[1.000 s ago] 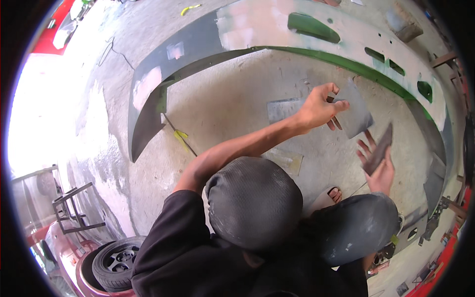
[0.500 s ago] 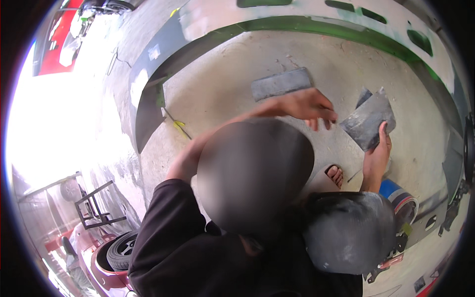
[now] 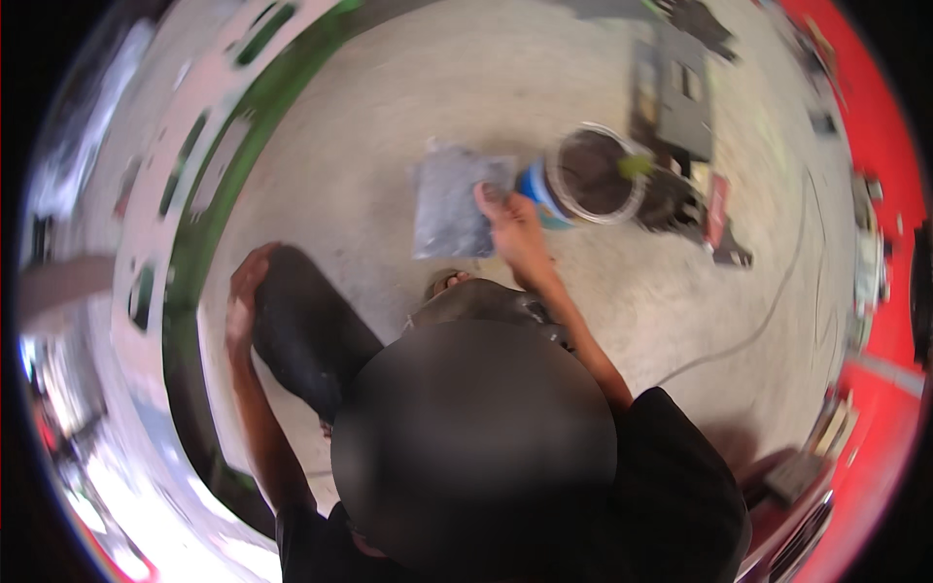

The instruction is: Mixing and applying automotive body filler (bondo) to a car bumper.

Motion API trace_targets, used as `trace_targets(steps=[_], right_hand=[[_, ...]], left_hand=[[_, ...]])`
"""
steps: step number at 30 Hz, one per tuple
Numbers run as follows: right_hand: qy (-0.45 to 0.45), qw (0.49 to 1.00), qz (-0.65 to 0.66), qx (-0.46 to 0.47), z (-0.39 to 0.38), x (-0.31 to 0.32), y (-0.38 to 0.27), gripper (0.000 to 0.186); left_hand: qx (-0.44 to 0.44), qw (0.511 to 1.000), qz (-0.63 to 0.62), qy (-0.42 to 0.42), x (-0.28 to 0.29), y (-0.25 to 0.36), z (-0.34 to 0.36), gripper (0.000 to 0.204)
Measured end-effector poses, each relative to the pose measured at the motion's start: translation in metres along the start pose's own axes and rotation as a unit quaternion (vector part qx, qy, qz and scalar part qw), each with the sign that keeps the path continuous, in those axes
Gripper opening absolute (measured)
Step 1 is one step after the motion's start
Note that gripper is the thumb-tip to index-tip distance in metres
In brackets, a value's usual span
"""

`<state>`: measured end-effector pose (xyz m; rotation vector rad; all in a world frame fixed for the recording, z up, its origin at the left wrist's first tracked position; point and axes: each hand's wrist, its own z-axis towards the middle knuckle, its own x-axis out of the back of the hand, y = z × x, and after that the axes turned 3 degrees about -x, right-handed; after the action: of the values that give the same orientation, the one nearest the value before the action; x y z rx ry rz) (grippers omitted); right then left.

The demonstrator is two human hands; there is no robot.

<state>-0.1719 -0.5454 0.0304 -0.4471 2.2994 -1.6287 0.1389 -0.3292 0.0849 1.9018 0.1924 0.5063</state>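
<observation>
My right hand (image 3: 512, 223) grips a grey, worn sheet of sandpaper (image 3: 452, 199) by its right side, thumb on top. The sheet is held above the concrete floor, just left of a blue bucket (image 3: 546, 194) with dark contents. On the bucket's right rim sits a small yellow-green piece (image 3: 636, 165), too blurred to name. My left hand (image 3: 251, 282) rests against my bent left knee, fingers laid over it and holding nothing that shows. A dark blurred round shape hides the lower middle.
A large pale curved panel with green inner edges (image 3: 180, 291) arcs along the left, close to my left arm. Dark grey and black parts (image 3: 685, 97) lie beyond the bucket. A thin cable (image 3: 768, 325) crosses the floor at right, before a red surface (image 3: 889, 437).
The view has swung right, bringing the bucket nearer the middle. My left hand has drawn back from its reach to my knee. The grey block on the floor has left view.
</observation>
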Motion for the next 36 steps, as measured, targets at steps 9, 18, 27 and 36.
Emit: trace_targets(steps=[9,18,27,36], right_hand=[[-0.011,1.0,-0.013,0.001,-0.053,0.077,0.001,0.046],[0.182,0.981,0.026,-0.061,-0.127,0.145,0.033,0.044],[0.359,0.911,0.194,-0.055,-0.136,0.176,0.043,0.03],[0.488,0.784,0.38,-0.054,-0.136,0.204,0.044,0.038]], left_hand=[[-0.221,0.926,0.279,-0.13,-0.161,0.103,0.098,0.014],[-0.473,0.803,0.283,-0.225,-0.373,0.186,0.155,0.022],[-0.442,0.754,0.369,-0.317,-0.4,0.191,0.179,0.019],[-0.439,0.64,0.564,-0.283,-0.37,0.193,0.181,0.01]])
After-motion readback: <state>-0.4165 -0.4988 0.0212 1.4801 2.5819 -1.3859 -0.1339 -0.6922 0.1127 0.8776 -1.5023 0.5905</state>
